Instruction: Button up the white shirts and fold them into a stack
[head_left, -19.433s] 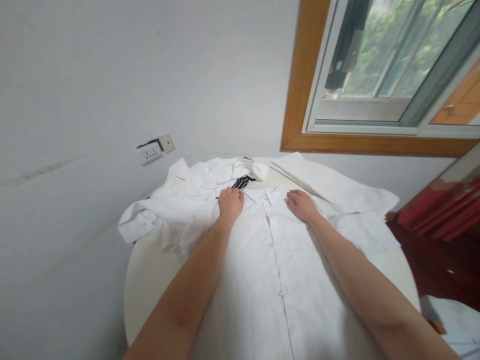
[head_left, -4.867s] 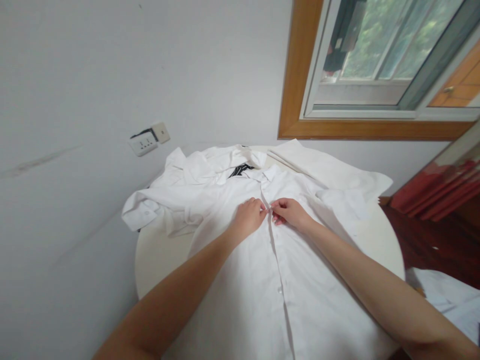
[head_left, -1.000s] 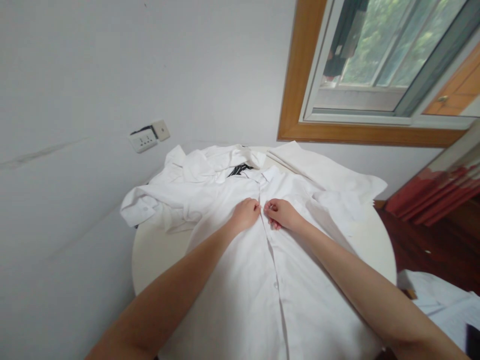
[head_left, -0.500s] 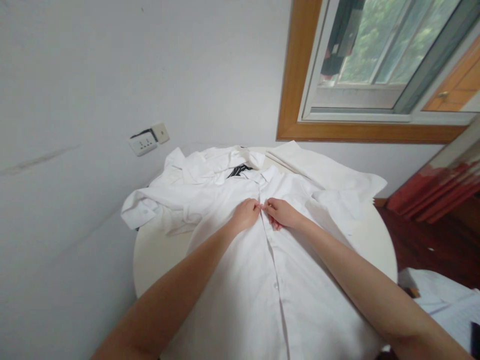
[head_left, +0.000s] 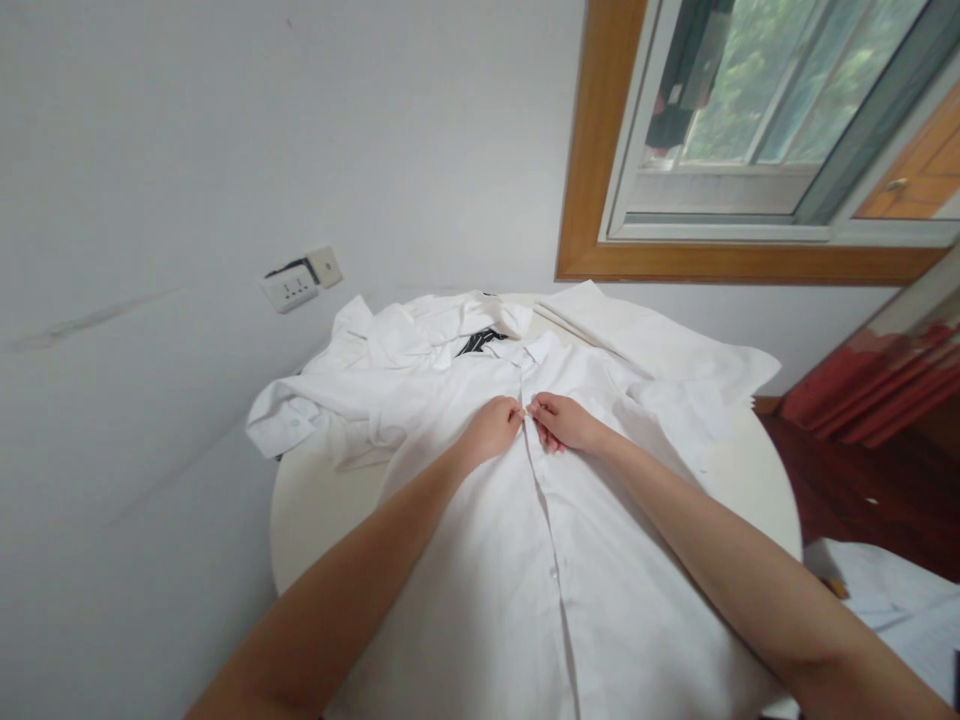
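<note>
Shirt (head_left: pixel 465 560) lies spread front-up on table (head_left: pixel 322 540), collar (head_left: pixel 537 350) at 12 o'clock. L hand (head_left: pixel 493 427) & R hand (head_left: pixel 564 420) both pinch its front strip (head_left: pixel 546 530), close together. From here, it looks light, soft, prob. creases easily; best gripped at that strip, btwn thumb & finger.

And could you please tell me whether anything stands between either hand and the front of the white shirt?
Nothing visible does: the left hand and right hand are both at the white shirt's front opening. The black striped cloth lies beyond them, out of the way.
</note>
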